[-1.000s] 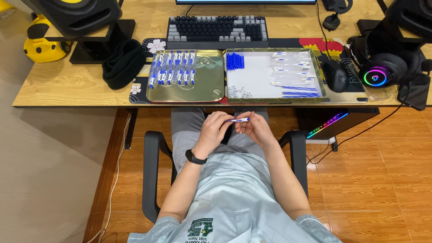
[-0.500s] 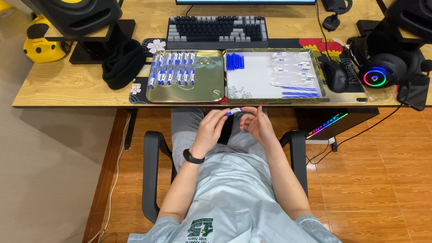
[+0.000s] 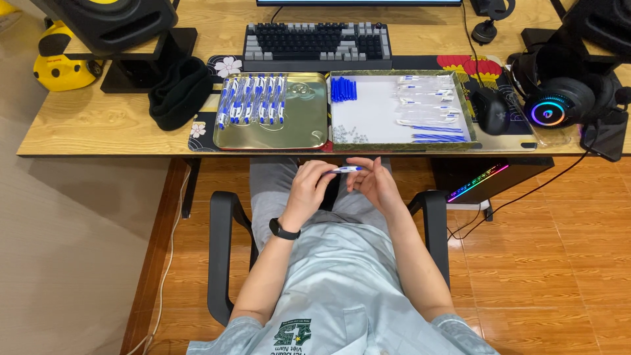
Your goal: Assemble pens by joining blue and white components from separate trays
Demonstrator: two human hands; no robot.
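Gold tray of finished pens, white tray of parts

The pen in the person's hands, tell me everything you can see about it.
The slim white and blue pen looks like plastic, with a pale barrel and blue at its right end. It lies almost level, above the person's lap, just in front of the wooden desk edge. The left hand pinches its left end; the fingertips of the right hand meet its right end. Finer parts are too small to tell.
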